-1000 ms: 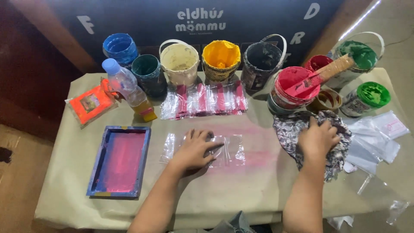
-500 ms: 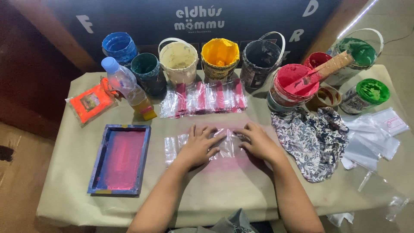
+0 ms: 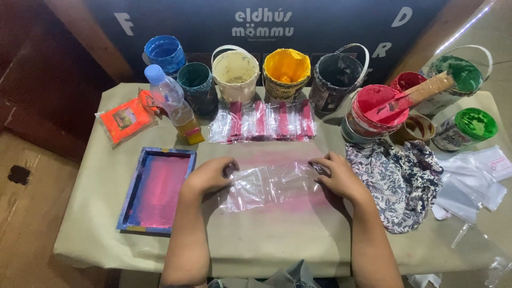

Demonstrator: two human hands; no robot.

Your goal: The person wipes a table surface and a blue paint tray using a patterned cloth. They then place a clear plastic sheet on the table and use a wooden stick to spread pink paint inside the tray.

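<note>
Both hands rest on a clear plastic bag (image 3: 269, 184) that lies flat near the middle of the counter (image 3: 96, 224), on a faint pink stain in the paper covering. The left hand (image 3: 209, 175) presses the bag's left end with its fingers curled onto the film; the right hand (image 3: 340, 176) presses the right end with fingers spread and flat. Neither grip is closed around anything: both hands are open, palm down, holding the bag by pressure alone, which keeps the thin film stretched and smooth between them. Toward the left edge of the counter lies a printing frame (image 3: 156, 189) with a blue border and a pink-stained mesh, just beside the left forearm and apart from the bag. Beyond the bag, toward the far edge, a row of clear bags with pink stripes (image 3: 264, 121) lies spread side by side, apparently laid out apart so the wet colour does not touch. A patterned cloth (image 3: 397, 181) lies crumpled beside the right hand, near enough for wiping. A stack of blank clear bags (image 3: 472, 178) sits near the right edge. Along the far edge stand open paint tubs: blue (image 3: 165, 53), cream (image 3: 234, 72), yellow (image 3: 287, 69), black (image 3: 333, 74), and a red tub (image 3: 373, 109) with a wooden-handled scraper (image 3: 413, 96) laid across it. A plastic bottle (image 3: 170, 101) and an orange packet (image 3: 127, 118) occupy the far left corner.
</note>
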